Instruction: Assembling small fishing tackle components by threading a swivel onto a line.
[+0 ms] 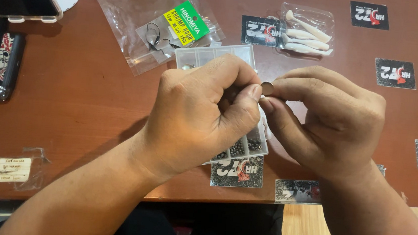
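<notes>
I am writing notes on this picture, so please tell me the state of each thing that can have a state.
Left hand: fingers curled shut, pinching at the fingertips.
Right hand: pinching a small round metal piece.
Compartment box: open, small dark pieces in the near compartments.
Clear hook bag: lying flat, hooks inside.
Pack of white soft lures: lying flat, whether sealed cannot be told.

A reddish-brown wooden table with a smooth, faintly glossy top fills nearly the whole view under soft, even light, and past its near edge at the lower right shows a strip of pale wooden floor.
</notes>
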